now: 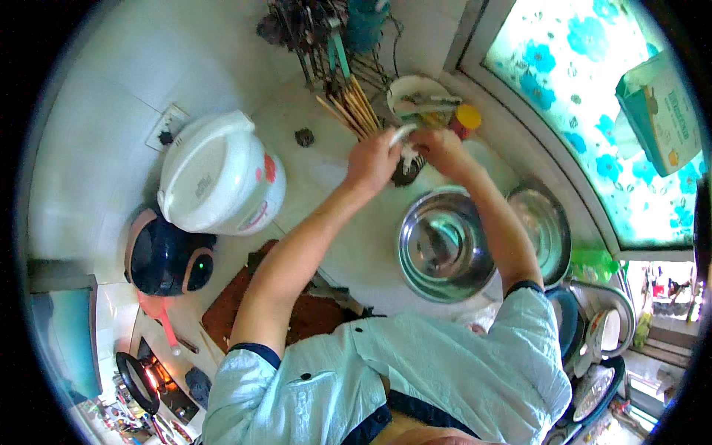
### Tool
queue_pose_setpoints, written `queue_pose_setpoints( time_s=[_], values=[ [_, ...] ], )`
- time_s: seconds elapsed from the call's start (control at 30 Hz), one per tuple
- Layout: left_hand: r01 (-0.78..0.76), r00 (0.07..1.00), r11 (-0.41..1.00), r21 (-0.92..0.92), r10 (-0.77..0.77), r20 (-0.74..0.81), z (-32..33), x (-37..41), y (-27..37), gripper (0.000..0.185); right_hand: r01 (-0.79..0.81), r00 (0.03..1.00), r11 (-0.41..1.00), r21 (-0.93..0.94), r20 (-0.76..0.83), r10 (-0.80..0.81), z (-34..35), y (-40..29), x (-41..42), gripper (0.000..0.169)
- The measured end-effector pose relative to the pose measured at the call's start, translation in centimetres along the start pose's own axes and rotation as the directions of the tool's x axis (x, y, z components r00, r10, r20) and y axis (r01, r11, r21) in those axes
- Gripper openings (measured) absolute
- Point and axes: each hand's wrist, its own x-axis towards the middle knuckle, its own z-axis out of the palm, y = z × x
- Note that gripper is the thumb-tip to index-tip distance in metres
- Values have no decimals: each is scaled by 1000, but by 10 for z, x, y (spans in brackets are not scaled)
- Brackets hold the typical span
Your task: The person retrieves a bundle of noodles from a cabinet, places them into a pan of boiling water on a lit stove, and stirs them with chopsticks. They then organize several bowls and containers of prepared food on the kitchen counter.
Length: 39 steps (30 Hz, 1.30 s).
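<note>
Both of my hands meet over the far part of the counter. My left hand (372, 161) has its fingers closed on a white curved object (403, 133), perhaps a rim or lid. Bent fingers of my right hand (442, 151) are at that object's right end; what they grip is partly hidden and blurred. Just below, between the hands, is a dark ribbed container (408, 173) with crumpled white material (410, 156) at its top. Wooden chopsticks (359, 111) stand behind my left hand. Nearer to me, a stainless steel basin (445, 245) sits below my right forearm.
A white rice cooker (222, 172) and a dark appliance (169, 256) stand at left. Below my left arm is a brown cutting board (317, 318) with a knife. A burner flame (153, 381) glows lower left. A second metal basin (539, 233) and a yellow-lidded jar (467, 118) are at right.
</note>
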Motion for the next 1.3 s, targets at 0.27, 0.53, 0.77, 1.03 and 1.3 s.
queue_pose_setpoints(
  time_s=[0.27,0.53,0.77,1.03,1.3],
  values=[
    [91,987,989,-114,-75,139,20,10,-11,28,-31,995,984,173,-87,47,2,1,1,22],
    [1,999,998,-64,2,35,22,-1,-27,36,-106,976,951,290,-155,156,13,3,-8,36],
    [120,992,987,-104,-115,53,-1,-19,-33,36,-286,944,930,232,-100,315,-8,26,-9,35],
    [141,990,962,-234,-129,63,-17,-51,-24,25,-330,944,903,-274,-98,315,14,119,35,27],
    [209,975,949,-235,-183,127,-44,-109,-14,20,-147,944,716,-682,120,308,60,149,62,15]
  ],
)
